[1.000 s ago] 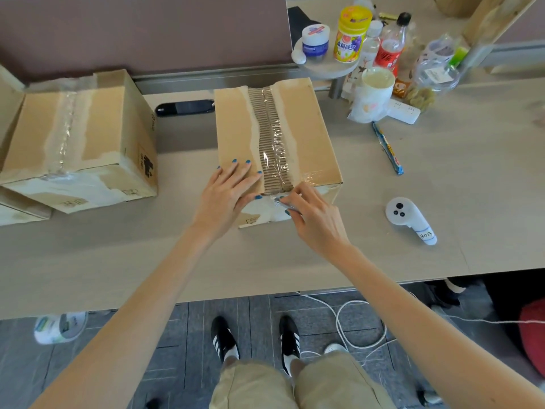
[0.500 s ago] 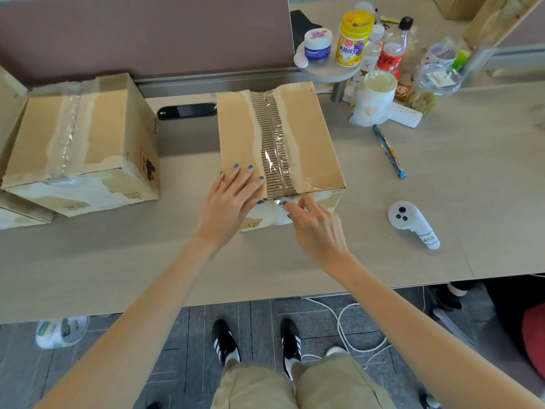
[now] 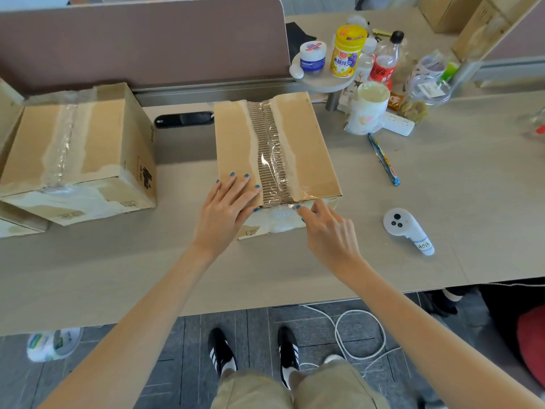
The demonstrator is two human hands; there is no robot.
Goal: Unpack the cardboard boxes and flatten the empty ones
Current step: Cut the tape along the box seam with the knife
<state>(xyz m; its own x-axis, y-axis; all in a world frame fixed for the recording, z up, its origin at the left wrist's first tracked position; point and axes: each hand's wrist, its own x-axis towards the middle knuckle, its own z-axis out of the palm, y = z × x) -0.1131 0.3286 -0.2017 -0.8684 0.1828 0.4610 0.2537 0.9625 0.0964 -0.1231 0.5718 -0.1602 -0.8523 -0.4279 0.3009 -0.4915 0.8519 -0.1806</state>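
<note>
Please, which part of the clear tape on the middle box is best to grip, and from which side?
Grip the clear tape at its loose end on the near top edge of the middle box, where the right hand pinches it. Come from the near side, probably peeling away along the seam; farther on it lies flat. The left hand presses the lid steady.
</note>
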